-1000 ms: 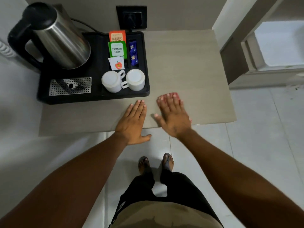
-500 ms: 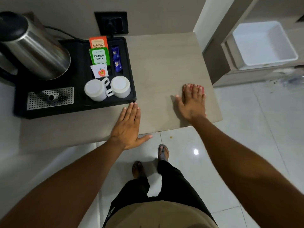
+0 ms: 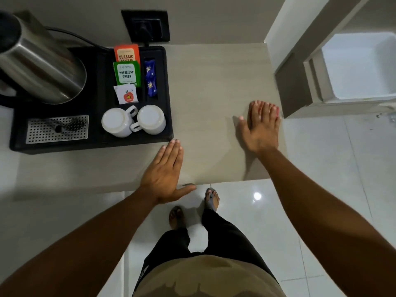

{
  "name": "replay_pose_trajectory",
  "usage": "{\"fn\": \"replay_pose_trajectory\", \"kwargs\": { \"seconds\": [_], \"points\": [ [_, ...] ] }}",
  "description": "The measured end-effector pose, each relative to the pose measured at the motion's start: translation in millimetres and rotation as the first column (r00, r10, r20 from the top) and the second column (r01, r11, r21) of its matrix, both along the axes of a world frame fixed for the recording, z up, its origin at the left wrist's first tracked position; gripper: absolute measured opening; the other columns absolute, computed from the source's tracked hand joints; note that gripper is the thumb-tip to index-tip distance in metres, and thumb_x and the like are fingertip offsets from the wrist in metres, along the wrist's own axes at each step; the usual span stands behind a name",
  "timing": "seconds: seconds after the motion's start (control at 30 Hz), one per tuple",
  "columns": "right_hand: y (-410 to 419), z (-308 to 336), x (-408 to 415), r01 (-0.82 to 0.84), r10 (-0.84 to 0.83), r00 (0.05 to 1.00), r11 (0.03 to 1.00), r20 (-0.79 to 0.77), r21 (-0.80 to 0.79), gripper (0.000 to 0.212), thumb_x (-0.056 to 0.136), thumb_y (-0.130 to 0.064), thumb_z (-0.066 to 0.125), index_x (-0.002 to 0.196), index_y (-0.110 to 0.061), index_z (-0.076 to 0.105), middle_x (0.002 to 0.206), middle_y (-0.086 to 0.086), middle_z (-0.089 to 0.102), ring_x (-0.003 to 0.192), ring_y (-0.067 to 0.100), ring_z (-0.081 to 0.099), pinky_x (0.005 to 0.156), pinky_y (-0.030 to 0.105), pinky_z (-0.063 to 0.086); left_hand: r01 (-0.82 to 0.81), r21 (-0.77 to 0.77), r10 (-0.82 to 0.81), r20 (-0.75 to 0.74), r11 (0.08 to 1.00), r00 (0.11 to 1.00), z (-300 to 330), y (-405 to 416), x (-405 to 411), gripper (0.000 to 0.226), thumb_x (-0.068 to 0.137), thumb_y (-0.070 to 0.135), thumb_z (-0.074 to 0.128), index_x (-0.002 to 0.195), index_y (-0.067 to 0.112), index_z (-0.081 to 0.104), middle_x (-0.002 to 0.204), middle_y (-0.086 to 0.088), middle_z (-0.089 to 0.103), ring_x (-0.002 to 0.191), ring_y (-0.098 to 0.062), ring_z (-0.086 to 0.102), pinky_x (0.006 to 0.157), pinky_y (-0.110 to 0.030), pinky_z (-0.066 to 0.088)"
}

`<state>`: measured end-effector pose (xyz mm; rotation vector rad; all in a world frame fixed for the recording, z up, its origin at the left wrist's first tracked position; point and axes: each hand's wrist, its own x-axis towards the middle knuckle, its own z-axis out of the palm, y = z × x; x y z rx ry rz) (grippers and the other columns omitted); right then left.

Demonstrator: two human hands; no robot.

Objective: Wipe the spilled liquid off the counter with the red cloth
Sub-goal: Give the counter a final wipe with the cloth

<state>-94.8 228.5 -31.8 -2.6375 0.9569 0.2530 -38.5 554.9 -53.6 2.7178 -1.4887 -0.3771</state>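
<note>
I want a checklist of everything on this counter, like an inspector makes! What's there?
Surface: beige counter; faint wet sheen between the hands, no clear puddle.
Job's things: red cloth, only a sliver showing under the right fingertips.
Clutter: black tray with steel kettle, two upside-down white cups, tea sachets, blue packets.
Grippers: right hand flat on the cloth near the counter's right edge; left hand flat at the front edge.
Cables: black cord running from the kettle toward the wall socket.
Surroundings: white tiled floor, white bin.

Red cloth (image 3: 276, 110) mostly hidden under right hand (image 3: 260, 130); kettle (image 3: 36, 61) cropped.
</note>
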Motion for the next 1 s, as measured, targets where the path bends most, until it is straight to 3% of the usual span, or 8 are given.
{"fn": "replay_pose_trajectory", "kwargs": {
  "seconds": [0.13,0.27,0.43,0.63,0.83,1.0],
  "points": [
    [16,5,48,-0.122,0.122,0.992,0.992,0.013,0.035,0.082,0.099,-0.069,0.011,0.163,-0.019,0.0,0.169,0.017,-0.009,0.153,0.037,-0.017,0.123,0.055,-0.008,-0.032,-0.025,0.031,-0.026,0.999,0.999,0,-12,-4,0.117,0.09,0.086,0.028,0.159,-0.007,0.012,0.17,-0.027,0.006,0.16,-0.037,0.0,0.129,-0.054,0.011],
    [54,4,-4,-0.347,0.345,0.938,0.935,0.042,0.072,0.079,0.101,-0.067,0.01,0.162,-0.021,-0.007,0.169,0.014,-0.013,0.153,0.033,-0.02,0.124,0.053,-0.007,-0.08,-0.047,0.079,-0.039,0.996,0.996,-2,-18,-5,0.116,0.091,0.085,0.029,0.159,-0.006,0.012,0.17,-0.027,0.008,0.16,-0.036,0.0,0.129,-0.054,0.011],
    [-8,10,-20,-0.217,0.217,0.976,0.974,0.012,0.067,0.084,0.097,-0.068,0.002,0.162,-0.016,0.0,0.17,0.012,-0.009,0.155,0.03,-0.015,0.124,0.049,-0.008,-0.093,-0.097,0.09,-0.031,0.991,0.995,-4,-18,-6,0.116,0.09,0.084,0.035,0.159,-0.006,0.013,0.17,-0.027,0.01,0.16,-0.037,0.003,0.129,-0.053,0.011],
    [-77,10,85,-0.192,0.192,0.981,0.981,0.026,-0.007,0.078,0.101,-0.06,0.012,0.162,-0.012,0.005,0.17,0.017,-0.002,0.155,0.037,-0.009,0.124,0.053,-0.008,-0.138,-0.112,0.137,-0.016,0.984,0.99,-4,-26,-11,0.12,0.087,0.087,0.038,0.157,-0.008,0.019,0.168,-0.029,0.017,0.159,-0.039,0.01,0.128,-0.054,0.014],
    [-46,6,185,-0.284,0.284,0.957,0.959,0.057,-0.015,0.08,0.1,-0.064,0.015,0.162,-0.015,0.006,0.17,0.016,-0.002,0.154,0.039,-0.009,0.123,0.054,-0.006,-0.133,-0.102,0.131,-0.027,0.986,0.991,3,-14,5,0.116,0.09,0.084,0.036,0.159,-0.007,0.016,0.169,-0.028,0.014,0.159,-0.038,0.006,0.129,-0.052,0.012],
    [-13,20,179,-0.361,0.366,0.925,0.93,0.098,-0.073,0.079,0.1,-0.065,0.018,0.163,-0.016,0.01,0.17,0.014,0.003,0.155,0.038,-0.007,0.124,0.052,-0.004,-0.084,-0.134,0.084,-0.004,0.987,0.996,10,-24,8,0.116,0.088,0.085,0.038,0.158,-0.007,0.02,0.168,-0.028,0.018,0.159,-0.039,0.011,0.129,-0.053,0.012]
  ]
}}
